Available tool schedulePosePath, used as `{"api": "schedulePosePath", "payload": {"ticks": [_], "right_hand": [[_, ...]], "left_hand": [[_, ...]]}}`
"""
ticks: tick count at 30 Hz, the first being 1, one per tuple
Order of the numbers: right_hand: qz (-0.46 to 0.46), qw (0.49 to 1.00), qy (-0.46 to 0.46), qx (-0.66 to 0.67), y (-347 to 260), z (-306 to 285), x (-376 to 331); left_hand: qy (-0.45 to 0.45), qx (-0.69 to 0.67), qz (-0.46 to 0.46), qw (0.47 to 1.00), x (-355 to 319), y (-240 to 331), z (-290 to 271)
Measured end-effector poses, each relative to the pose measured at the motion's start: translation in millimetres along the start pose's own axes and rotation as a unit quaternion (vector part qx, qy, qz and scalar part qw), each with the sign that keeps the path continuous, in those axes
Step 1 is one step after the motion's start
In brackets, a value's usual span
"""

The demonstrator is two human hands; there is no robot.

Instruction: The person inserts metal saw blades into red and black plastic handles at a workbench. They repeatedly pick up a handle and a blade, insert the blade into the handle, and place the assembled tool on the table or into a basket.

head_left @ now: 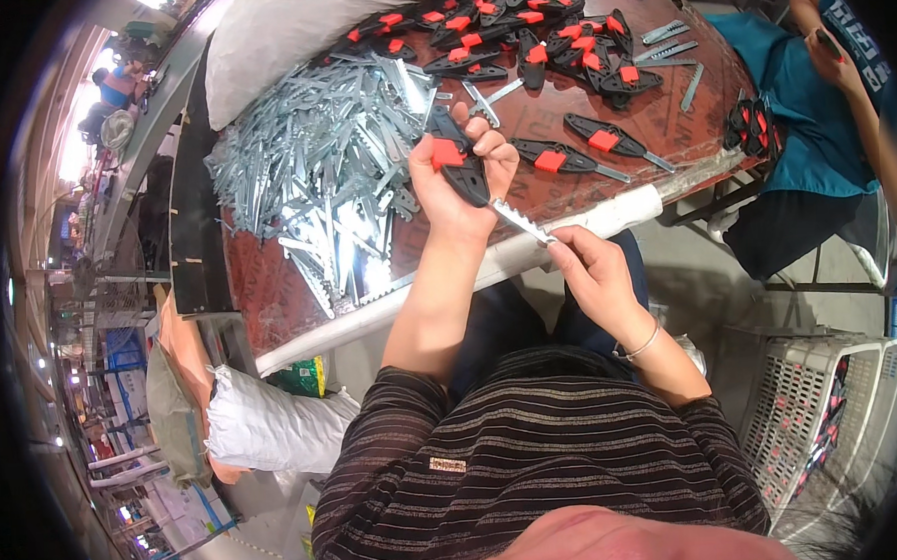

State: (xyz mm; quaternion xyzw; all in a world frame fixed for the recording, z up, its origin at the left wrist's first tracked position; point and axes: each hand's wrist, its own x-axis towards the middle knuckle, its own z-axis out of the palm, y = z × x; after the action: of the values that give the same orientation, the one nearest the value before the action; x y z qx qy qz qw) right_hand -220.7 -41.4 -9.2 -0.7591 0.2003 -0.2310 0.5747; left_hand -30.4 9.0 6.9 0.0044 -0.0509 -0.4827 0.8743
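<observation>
Over the table's near edge, my left hand (453, 208) is closed round a black plastic part (472, 185) with a red insert. My right hand (601, 278) pinches the near end of a notched metal strip (521, 222), whose other end meets the lower tip of the black part; whether it sits inside cannot be seen. Just right of my left hand lie two similar black parts, one (548, 160) nearer and one (602, 133) farther, with metal strips sticking out. A big heap of loose metal strips (333, 155) spreads to the left of my hands.
Many black-and-red parts (558, 35) are piled at the table's far side, beside a few loose strips (666, 45). A white sack (278, 47) leans over the strip heap. Another person in teal (812, 114) sits at right. A plastic crate (789, 395) stands at lower right, white sack (275, 423) lower left.
</observation>
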Motion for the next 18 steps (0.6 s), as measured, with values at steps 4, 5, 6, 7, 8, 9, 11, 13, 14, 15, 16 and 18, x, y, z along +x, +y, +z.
{"api": "schedulePosePath", "payload": {"ticks": [4, 5, 6, 7, 8, 9, 11, 13, 14, 15, 16, 18], "right_hand": [[0.004, 1.0, -0.01, -0.013, -0.4, -0.4, -1.2], [0.0, 1.0, -0.012, -0.013, 0.4, -0.1, -2.0], [0.005, 1.0, -0.015, -0.006, -0.2, -0.3, -1.7], [0.01, 1.0, -0.017, 0.002, -1.5, -0.7, -0.9], [0.015, 1.0, -0.02, 0.009, -2.2, -0.6, -0.6], [0.014, 0.999, -0.02, 0.025, -1.3, 0.4, -0.9], [0.012, 0.998, -0.02, 0.059, 1.6, 3.0, -2.3], [0.072, 0.989, -0.044, 0.119, -3.5, -0.4, -4.1], [0.103, 0.982, -0.056, 0.148, -5.2, -1.6, -4.8], [0.109, 0.977, -0.048, 0.175, -5.3, -1.9, -4.8], [0.115, 0.972, -0.04, 0.202, -5.4, -2.0, -4.2], [0.112, 0.972, -0.031, 0.203, -6.3, -3.7, -2.4]], "left_hand": [[-0.016, -0.008, 0.01, 1.0, -1.4, -5.0, 2.4], [-0.022, -0.01, 0.012, 1.0, -1.6, -5.6, 1.6], [-0.028, -0.009, 0.011, 0.999, -2.1, -6.5, 1.7], [-0.034, -0.008, 0.011, 0.999, -3.3, -7.5, 2.3], [-0.041, -0.007, 0.01, 0.999, -4.6, -8.1, 2.6], [-0.055, 0.012, 0.009, 0.998, -5.3, -8.5, 2.0], [-0.083, 0.05, 0.007, 0.995, -6.9, -8.8, 0.3], [-0.102, 0.101, 0.039, 0.989, -8.3, -10.3, 4.6], [-0.111, 0.126, 0.054, 0.984, -9.5, -10.6, 6.0], [-0.1, 0.174, 0.059, 0.978, -12.4, -8.8, 3.2], [-0.119, 0.225, 0.044, 0.966, -12.8, -8.2, 1.7], [-0.12, 0.308, -0.005, 0.944, -14.6, -7.7, 4.7]]}}
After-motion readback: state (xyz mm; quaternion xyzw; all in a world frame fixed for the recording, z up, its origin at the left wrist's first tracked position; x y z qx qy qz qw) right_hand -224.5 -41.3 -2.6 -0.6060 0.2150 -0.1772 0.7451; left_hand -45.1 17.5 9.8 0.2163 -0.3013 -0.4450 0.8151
